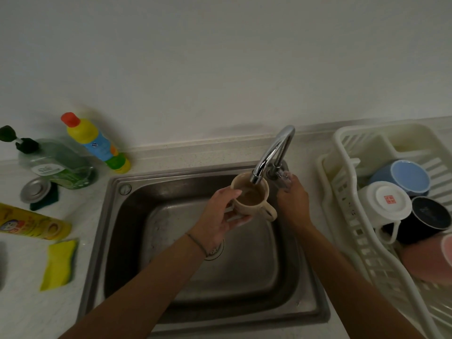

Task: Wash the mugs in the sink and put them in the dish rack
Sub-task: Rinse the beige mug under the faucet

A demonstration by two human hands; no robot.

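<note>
Beige mug (249, 195): wet, likely slippery, breakable; left hand (220, 216) gripped body under faucet (271, 152); right hand (292, 201) gripped tap handle (283, 178).

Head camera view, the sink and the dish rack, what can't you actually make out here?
- Tap handle: the right hand covers it, and it is blurred.
- Water flow: the spout dips into the beige mug, held by the left hand; no stream can be made out.
- Pink mug in the dish rack: cut off by the right edge.
- Sink drain: partly behind the left wrist.
- Bottle labels: too small and dim.
</note>
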